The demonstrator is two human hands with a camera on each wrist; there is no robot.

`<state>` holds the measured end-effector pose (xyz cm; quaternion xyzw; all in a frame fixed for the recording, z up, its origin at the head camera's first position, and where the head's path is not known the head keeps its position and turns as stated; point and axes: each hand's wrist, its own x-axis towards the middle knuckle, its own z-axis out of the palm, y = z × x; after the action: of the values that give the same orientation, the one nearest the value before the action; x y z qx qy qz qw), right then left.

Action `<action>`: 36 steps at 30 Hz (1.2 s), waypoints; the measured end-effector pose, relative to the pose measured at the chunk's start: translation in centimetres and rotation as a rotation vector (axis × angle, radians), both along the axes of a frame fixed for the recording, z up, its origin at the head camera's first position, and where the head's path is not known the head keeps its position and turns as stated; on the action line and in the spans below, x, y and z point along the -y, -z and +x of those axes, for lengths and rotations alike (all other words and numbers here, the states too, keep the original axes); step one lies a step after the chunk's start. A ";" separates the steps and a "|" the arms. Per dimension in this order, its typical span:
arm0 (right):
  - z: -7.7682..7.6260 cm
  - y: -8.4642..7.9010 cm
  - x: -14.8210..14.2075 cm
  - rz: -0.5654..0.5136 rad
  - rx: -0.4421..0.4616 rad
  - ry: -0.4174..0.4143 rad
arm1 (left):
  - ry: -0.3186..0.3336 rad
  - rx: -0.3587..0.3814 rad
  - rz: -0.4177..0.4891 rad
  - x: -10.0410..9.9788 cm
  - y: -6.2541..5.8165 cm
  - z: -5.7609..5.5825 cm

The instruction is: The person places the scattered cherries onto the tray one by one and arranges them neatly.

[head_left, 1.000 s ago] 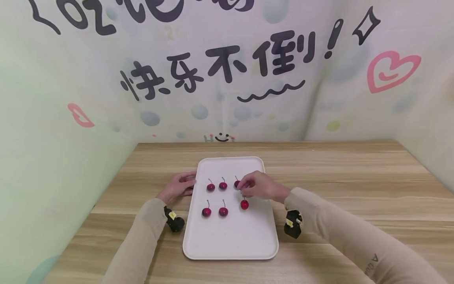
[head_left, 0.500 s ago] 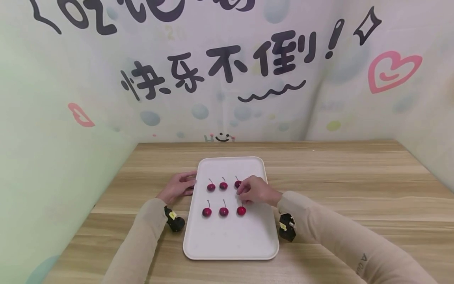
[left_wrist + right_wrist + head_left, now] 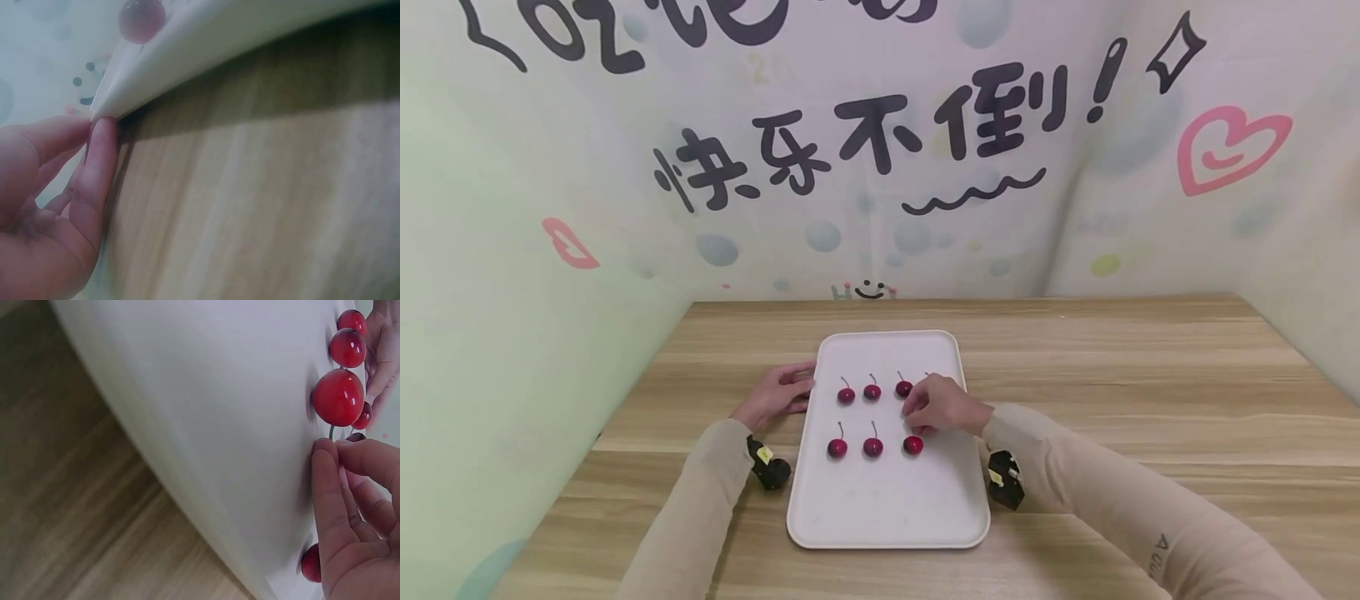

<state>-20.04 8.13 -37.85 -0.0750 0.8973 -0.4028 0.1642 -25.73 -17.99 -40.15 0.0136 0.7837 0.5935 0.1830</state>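
Red cherries with stems stand in two rows on the white tray (image 3: 887,508). With thumb and index finger my right hand (image 3: 946,404) pinches the stem of the near row's right-hand cherry (image 3: 913,445); the right wrist view shows the fingertips (image 3: 325,447) at the stem of this cherry (image 3: 338,397). Another cherry (image 3: 310,562) is partly hidden behind this hand, only its stem tip showing in the head view. My left hand (image 3: 777,393) touches the tray's left rim with its fingers extended; in the left wrist view thumb and finger (image 3: 103,144) meet at the rim.
The tray lies on a wood-grain table (image 3: 1120,358). Far-row cherries (image 3: 872,392) sit close to the right fingers, and a near-row cherry (image 3: 873,447) stands to their left. A printed wall cloth (image 3: 865,208) hangs behind the table. Black wrist cameras (image 3: 1006,481) are worn on both sleeves.
My right hand has moved slightly toward the person, bringing its cherry down into line with the near row, where it has since shifted slightly. The left hand has stayed at the rim.
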 end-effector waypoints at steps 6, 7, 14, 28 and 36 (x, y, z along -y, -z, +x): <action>0.0 -0.1 0.2 0.014 0.001 -0.003 | 0.007 -0.001 -0.002 0.0 -0.1 0.0; 0.0 -0.2 0.3 0.015 -0.001 -0.006 | 0.005 -0.001 -0.002 0.0 -0.1 0.0; 0.1 -0.4 0.3 0.006 0.009 -0.009 | -0.002 -0.001 -0.006 0.0 -0.1 0.0; -0.1 -0.3 0.2 0.040 -0.014 -0.037 | -0.015 0.015 -0.016 -0.2 -0.3 0.1; -0.1 -1.3 -0.8 -0.002 0.005 -0.043 | -0.006 0.007 -0.017 -0.2 -0.3 0.2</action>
<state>-20.09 8.97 -36.58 -0.0936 0.8947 -0.4001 0.1749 -25.58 -17.79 -39.82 0.0076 0.7881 0.5874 0.1838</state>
